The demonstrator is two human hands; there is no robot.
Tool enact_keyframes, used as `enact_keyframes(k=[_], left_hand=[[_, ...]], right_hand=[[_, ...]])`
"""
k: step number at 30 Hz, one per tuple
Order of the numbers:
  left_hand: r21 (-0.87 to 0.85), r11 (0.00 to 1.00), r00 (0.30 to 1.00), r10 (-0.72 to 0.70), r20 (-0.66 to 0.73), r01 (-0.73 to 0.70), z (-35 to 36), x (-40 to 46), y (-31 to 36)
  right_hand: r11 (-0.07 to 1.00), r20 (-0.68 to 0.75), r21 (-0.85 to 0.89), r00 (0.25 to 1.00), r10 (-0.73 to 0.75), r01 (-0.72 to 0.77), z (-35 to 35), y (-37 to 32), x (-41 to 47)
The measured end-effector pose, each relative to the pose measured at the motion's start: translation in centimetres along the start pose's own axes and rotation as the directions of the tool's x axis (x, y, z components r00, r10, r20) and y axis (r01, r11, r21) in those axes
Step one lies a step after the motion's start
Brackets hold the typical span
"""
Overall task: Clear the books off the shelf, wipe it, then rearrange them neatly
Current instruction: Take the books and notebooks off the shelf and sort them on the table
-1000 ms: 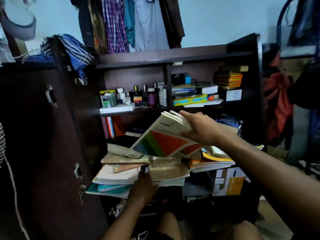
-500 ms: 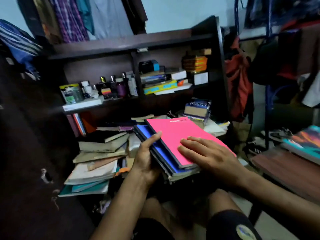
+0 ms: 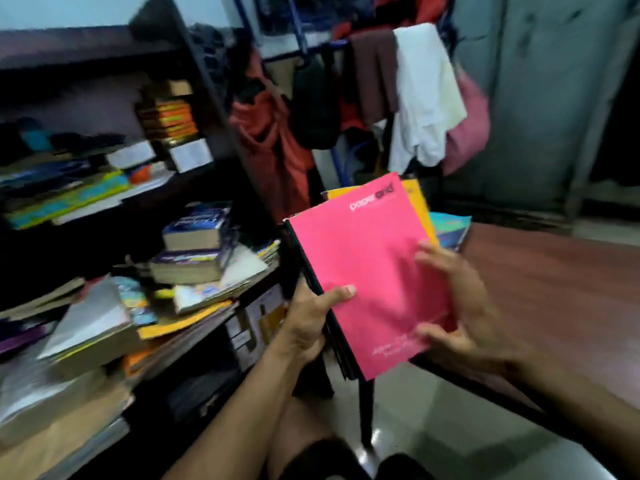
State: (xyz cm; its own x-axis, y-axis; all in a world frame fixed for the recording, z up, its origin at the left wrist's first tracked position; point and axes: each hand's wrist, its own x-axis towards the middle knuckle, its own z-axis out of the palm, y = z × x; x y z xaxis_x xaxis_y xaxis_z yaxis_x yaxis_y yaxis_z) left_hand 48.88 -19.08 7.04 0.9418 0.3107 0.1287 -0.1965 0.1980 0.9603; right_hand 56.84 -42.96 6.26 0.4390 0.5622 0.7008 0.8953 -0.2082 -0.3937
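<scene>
Over the near left corner of the table [image 3: 554, 289], I carry a stack of books [image 3: 367, 268], pink on top.
My left hand [image 3: 308, 323] grips its spine; my right hand [image 3: 464, 317] clasps its right edge; more books [image 3: 197, 258] lie on the shelf [image 3: 207, 327], left.

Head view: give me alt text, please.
Both hands, left hand and right hand, hold a pink notebook topping a small stack beside a brown table. Jumbled books crowd the dark shelf at left.
</scene>
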Motion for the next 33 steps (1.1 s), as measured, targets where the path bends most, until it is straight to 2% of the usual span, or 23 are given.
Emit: enact_keyframes(k=[1, 2, 4, 6, 9, 11, 14, 16, 20, 23, 29, 31, 33], left_hand=[[0.036, 0.999, 0.998, 0.015, 0.067, -0.018, 1.0, 2.0, -0.6], [0.071, 0.997, 0.992, 0.004, 0.127, -0.013, 1.8, 3.6, -1.1], [0.159, 0.987, 0.970, -0.072, 0.230, 0.035, 3.6, 7.1, -2.3], [0.271, 0.960, 0.932, -0.166, 0.323, 0.077, 4.9, 9.7, -4.2], [0.312, 0.946, 0.925, -0.194, 0.326, 0.089, 5.7, 11.9, -7.4], [0.235, 0.969, 0.971, -0.121, 0.208, 0.071, 5.9, 12.0, -8.9], [0.180, 0.984, 0.998, -0.017, 0.067, 0.005, 6.9, 11.2, -10.3], [0.193, 0.981, 1.000, 0.023, -0.013, -0.020, 7.5, 10.8, -10.1], [0.264, 0.964, 0.997, 0.049, -0.056, -0.032, 8.9, 9.4, -8.8], [0.343, 0.939, 0.994, 0.056, -0.089, -0.022, 9.0, 8.0, -8.2], [0.348, 0.937, 0.996, -0.053, 0.075, 0.024, 7.6, 5.3, -8.3], [0.419, 0.908, 0.985, -0.072, 0.158, 0.000, 7.6, 5.1, -7.0], [0.516, 0.853, 0.968, -0.052, 0.244, -0.084, 8.8, 6.0, -5.6]], right_hand=[[0.983, -0.139, 0.086, 0.975, 0.173, -0.162, -1.2, 1.8, 0.1], [0.935, -0.202, 0.209, 0.922, 0.329, -0.288, -1.9, 3.1, 0.2], [0.849, -0.210, 0.352, 0.851, 0.481, -0.393, -2.4, 6.2, -0.1], [0.801, -0.220, 0.348, 0.789, 0.574, -0.487, -2.1, 8.7, -1.1], [0.799, -0.273, 0.218, 0.751, 0.601, -0.560, -0.4, 10.5, -3.0], [0.808, -0.320, 0.141, 0.746, 0.584, -0.572, 0.8, 11.5, -3.9], [0.798, -0.203, 0.288, 0.780, 0.592, -0.530, 0.9, 12.7, -4.7], [0.781, -0.157, 0.328, 0.785, 0.600, -0.531, 0.6, 13.2, -4.7], [0.800, -0.243, 0.280, 0.767, 0.594, -0.531, 0.6, 11.2, -5.2], [0.768, -0.290, 0.280, 0.712, 0.639, -0.576, 1.0, 9.5, -6.1], [0.733, -0.218, 0.239, 0.701, 0.680, -0.637, 1.2, 7.7, -7.1], [0.704, -0.225, 0.279, 0.668, 0.709, -0.653, 1.0, 7.7, -7.2], [0.661, -0.243, 0.347, 0.617, 0.748, -0.665, 0.2, 8.0, -7.6]])
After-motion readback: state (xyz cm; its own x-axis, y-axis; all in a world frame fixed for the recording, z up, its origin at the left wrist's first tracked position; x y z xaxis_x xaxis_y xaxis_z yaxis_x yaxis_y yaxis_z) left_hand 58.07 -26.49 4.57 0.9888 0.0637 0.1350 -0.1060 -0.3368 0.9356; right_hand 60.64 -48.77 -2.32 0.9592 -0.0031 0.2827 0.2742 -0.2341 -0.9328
